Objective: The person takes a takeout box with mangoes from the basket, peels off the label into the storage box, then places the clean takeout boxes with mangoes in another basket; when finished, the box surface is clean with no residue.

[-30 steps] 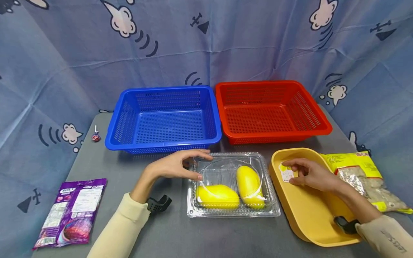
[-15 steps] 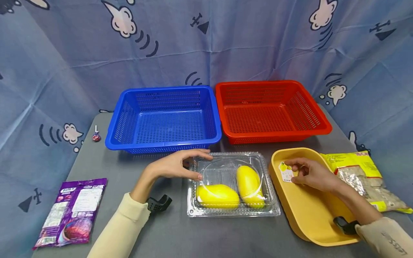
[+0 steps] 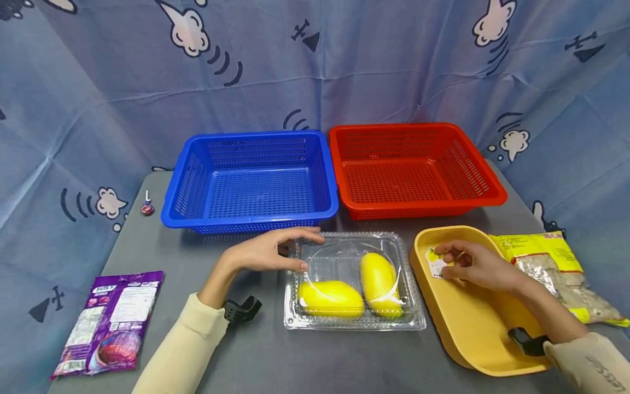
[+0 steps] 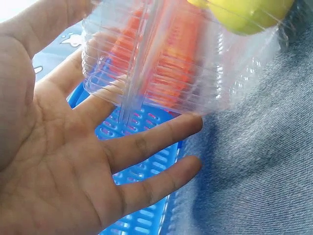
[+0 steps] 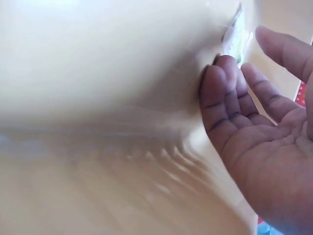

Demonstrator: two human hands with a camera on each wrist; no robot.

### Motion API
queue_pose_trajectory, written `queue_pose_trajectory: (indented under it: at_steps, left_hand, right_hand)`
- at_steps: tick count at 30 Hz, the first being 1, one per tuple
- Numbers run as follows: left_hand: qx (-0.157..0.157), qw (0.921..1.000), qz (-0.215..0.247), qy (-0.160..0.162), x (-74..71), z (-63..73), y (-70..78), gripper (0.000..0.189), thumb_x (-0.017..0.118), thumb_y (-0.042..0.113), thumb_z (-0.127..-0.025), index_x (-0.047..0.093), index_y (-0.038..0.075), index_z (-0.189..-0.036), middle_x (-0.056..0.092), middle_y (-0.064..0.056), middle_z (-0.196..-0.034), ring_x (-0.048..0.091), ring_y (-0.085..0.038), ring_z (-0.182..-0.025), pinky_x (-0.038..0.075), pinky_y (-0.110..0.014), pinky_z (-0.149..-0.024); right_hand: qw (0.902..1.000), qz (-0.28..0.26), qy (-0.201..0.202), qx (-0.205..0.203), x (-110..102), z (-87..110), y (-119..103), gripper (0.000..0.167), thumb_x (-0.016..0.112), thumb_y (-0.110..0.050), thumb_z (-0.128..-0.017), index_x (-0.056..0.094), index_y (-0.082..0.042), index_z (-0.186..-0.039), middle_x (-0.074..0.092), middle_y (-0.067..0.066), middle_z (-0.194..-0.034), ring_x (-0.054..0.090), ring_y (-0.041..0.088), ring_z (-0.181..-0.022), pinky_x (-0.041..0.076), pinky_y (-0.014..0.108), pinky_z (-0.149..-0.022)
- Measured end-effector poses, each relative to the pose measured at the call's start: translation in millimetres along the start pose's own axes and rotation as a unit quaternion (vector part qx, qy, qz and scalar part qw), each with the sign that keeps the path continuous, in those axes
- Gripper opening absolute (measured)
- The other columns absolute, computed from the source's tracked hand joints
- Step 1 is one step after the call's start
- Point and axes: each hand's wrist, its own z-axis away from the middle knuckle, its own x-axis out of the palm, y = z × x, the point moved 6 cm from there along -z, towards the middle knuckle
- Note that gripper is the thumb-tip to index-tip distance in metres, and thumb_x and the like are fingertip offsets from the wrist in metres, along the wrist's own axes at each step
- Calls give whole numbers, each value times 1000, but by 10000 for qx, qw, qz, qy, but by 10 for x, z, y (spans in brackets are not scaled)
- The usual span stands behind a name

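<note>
A clear plastic clamshell box (image 3: pixel 339 317) stands on the table with two yellow mangoes, one mango (image 3: pixel 334 299) lying crosswise and the other mango (image 3: pixel 378 279) lengthwise. My left hand (image 3: pixel 266 251) is at its left side. The thumb and index finger reach the lid's edge, and the fingers look straight in the left wrist view. Inside a yellow tray (image 3: pixel 477 328), my right hand (image 3: pixel 479 267) has its fingertips at a small white label (image 3: pixel 436 266) with a yellow fruit picture. In the right wrist view, thumb and fingers stand apart beside the label (image 5: pixel 235 39); a firm grip does not show.
A blue basket (image 3: pixel 246 223) and a red basket (image 3: pixel 423 208) stand along the back. The purple packet (image 3: pixel 108 323) and a lollipop (image 3: pixel 147 208) lie on the left. A yellow bag (image 3: pixel 556 273) lies against the tray's right side.
My right thumb and fingertips have shifted slightly over the label, covering more of its print. The clamshell box has moved very slightly left; my left hand stays almost still.
</note>
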Motion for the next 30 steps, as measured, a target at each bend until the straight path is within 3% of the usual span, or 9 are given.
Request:
queue_pose_trajectory:
  at_steps: [6,9,12,15,19,26,28,30]
  left_hand:
    - [27,9999,-27,123,-53,41,2,54,69,26,-96,53,32,-147,41,5,-162,43,-20,-145,44,-50,-111]
    - [73,9999,61,87,-56,54,9,54,66,25,-98,51,30,-149,42,6,-161,38,-20,-149,38,-52,-118]
    - [72,9999,134,23,-54,62,4,52,61,26,-101,49,29,-151,38,4,-163,32,-21,-153,29,-54,-123]
    - [36,9998,188,-36,-48,59,-21,50,57,28,-103,46,30,-153,33,3,-165,27,-22,-154,24,-54,-125]
    - [-1,9997,226,-68,-36,52,-49,50,54,28,-105,44,31,-153,30,2,-166,26,-22,-155,23,-55,-125]
    - [-70,9995,305,-60,-17,35,-42,50,56,27,-104,46,32,-152,33,4,-165,29,-20,-154,26,-53,-124]
    - [-94,9995,314,-20,-19,34,-45,50,58,28,-103,46,34,-151,33,5,-165,29,-21,-153,26,-54,-124]
    - [-118,9994,329,28,-20,44,-58,50,59,29,-102,47,36,-151,34,6,-165,30,-20,-153,26,-55,-124]
  right_hand:
    - [9989,103,-363,-285,-78,15,-179,31,68,-3,-95,61,8,-123,65,5,-90,61,9,-69,50,24,-57]
    - [9979,159,-610,-176,-177,25,-295,33,66,-10,-98,62,5,-127,67,4,-95,64,11,-76,52,23,-63]
    - [9979,297,-526,-222,-337,27,-419,31,66,-11,-98,64,-1,-127,69,1,-99,64,11,-82,53,22,-69]
    - [9988,388,-181,-244,-561,27,-491,27,65,-11,-99,67,-5,-125,72,-6,-101,66,8,-85,55,22,-71]
    - [9971,533,495,207,-902,33,-464,27,65,-18,-101,68,-7,-125,71,-18,-99,68,3,-84,56,20,-70]
    - [9763,814,1886,689,-1282,-22,-288,41,70,-33,-97,66,-5,-127,61,-33,-92,56,-4,-79,49,20,-61]
    - [9720,865,2053,749,-1320,-71,-219,46,70,-37,-96,65,-6,-130,58,-30,-99,54,-6,-77,49,18,-60]
    - [9705,977,2061,780,-1328,-144,-158,51,69,-40,-96,62,-7,-134,62,-17,-116,53,-2,-82,48,15,-61]
